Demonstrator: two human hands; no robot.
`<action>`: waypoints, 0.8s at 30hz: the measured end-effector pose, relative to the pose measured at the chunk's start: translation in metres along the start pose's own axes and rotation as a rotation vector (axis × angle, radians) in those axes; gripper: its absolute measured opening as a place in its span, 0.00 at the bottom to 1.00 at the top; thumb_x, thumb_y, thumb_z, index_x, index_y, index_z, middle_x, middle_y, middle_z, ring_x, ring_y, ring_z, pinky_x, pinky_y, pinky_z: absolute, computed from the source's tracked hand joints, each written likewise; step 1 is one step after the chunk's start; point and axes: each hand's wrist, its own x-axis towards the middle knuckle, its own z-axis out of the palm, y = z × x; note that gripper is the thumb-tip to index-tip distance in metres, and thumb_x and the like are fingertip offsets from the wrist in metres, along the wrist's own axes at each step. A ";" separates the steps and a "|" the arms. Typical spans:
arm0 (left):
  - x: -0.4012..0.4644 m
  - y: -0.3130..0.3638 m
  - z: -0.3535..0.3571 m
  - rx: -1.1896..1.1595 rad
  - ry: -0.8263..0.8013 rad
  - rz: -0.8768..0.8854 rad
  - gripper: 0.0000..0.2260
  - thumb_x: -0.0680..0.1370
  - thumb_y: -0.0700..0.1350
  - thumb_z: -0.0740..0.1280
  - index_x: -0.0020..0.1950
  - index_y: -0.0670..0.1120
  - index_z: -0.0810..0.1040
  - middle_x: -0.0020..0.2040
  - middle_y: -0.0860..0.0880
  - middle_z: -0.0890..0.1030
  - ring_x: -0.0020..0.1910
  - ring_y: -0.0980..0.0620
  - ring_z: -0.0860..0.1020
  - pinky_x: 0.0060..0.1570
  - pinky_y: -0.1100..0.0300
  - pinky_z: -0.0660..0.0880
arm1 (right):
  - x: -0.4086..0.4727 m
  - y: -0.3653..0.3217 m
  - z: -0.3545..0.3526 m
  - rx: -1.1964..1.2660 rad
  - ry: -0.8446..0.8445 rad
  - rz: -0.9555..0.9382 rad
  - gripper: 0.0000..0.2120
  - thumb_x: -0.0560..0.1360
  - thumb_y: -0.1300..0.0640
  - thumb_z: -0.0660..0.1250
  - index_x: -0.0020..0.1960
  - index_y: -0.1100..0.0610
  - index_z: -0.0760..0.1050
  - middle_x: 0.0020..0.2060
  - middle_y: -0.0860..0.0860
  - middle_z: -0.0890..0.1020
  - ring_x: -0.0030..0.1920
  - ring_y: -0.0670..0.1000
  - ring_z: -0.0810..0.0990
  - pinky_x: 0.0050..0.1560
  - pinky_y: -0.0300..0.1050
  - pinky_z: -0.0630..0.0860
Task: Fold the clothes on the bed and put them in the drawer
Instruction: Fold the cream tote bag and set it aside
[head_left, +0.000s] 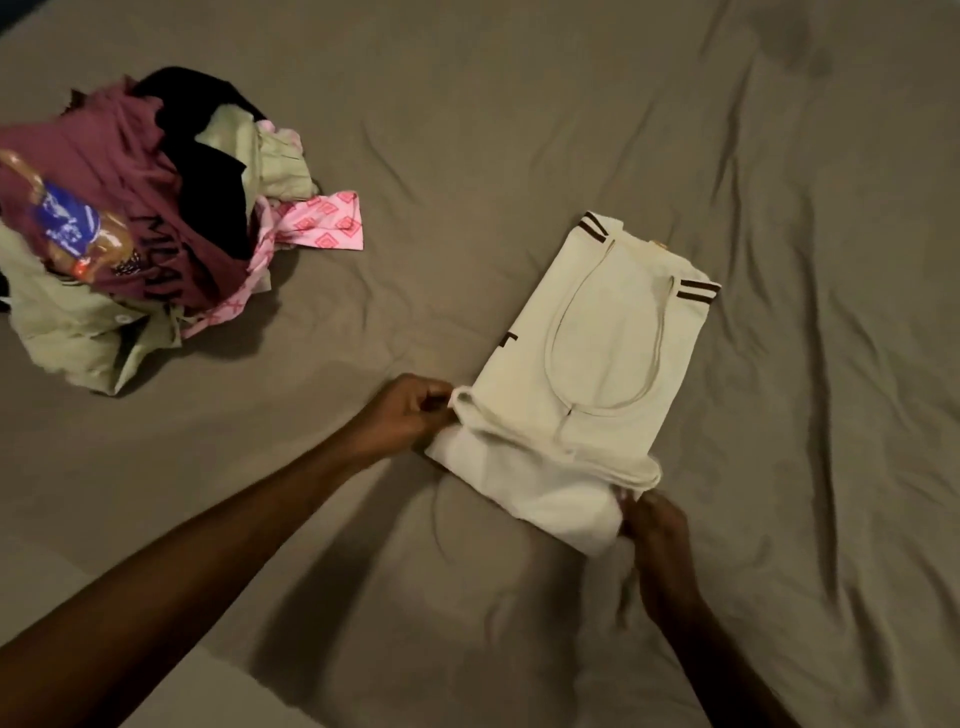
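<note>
Curled fingers (434, 402) of the left hand (400, 421) pinch the near-left corner of a cream shirt (597, 358), while the right hand (657, 540) grips the opposite near corner, its fingers bent round the soft, bunched hem; motion blur hides how those fingers lie in detail. The shirt lies part-folded into a long rectangle on the bed (519, 156), angled away from the person, its near end rolled up over itself into a thick, rounded fold. A thin piped seam loops in a long oval across its flat upper layer, and two dark double-striped cuffs (698, 293) show at its far corners. Both bare forearms reach in from the bottom edge. The bed is covered in a smooth grey-brown sheet creased with long, shallow wrinkles. Well apart to the far left sits a rumpled heap of unfolded clothes (135, 228): a maroon top with dark lettering, a black garment, pale green fabric and a pink piece with a diamond print. A plastic bottle (67, 223) with a blue label rests on the heap
</note>
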 end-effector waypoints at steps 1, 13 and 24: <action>0.023 0.007 0.006 -0.074 0.016 -0.039 0.16 0.77 0.54 0.74 0.54 0.42 0.85 0.50 0.46 0.86 0.48 0.52 0.81 0.50 0.55 0.76 | 0.017 0.002 -0.005 0.100 0.053 0.117 0.12 0.81 0.51 0.68 0.56 0.59 0.83 0.51 0.58 0.87 0.48 0.51 0.84 0.49 0.53 0.81; 0.074 -0.062 0.042 0.185 0.236 -0.132 0.22 0.80 0.53 0.71 0.32 0.47 0.65 0.30 0.53 0.62 0.30 0.57 0.62 0.34 0.56 0.60 | 0.034 0.041 -0.012 0.112 0.112 0.334 0.13 0.81 0.49 0.68 0.58 0.58 0.82 0.53 0.57 0.86 0.54 0.60 0.84 0.56 0.61 0.78; 0.008 -0.096 0.021 0.567 0.346 -0.055 0.21 0.84 0.59 0.57 0.36 0.48 0.66 0.30 0.49 0.73 0.32 0.44 0.75 0.37 0.50 0.71 | -0.018 0.054 0.041 0.017 0.124 0.377 0.13 0.85 0.52 0.61 0.53 0.58 0.82 0.43 0.54 0.86 0.43 0.52 0.81 0.39 0.48 0.76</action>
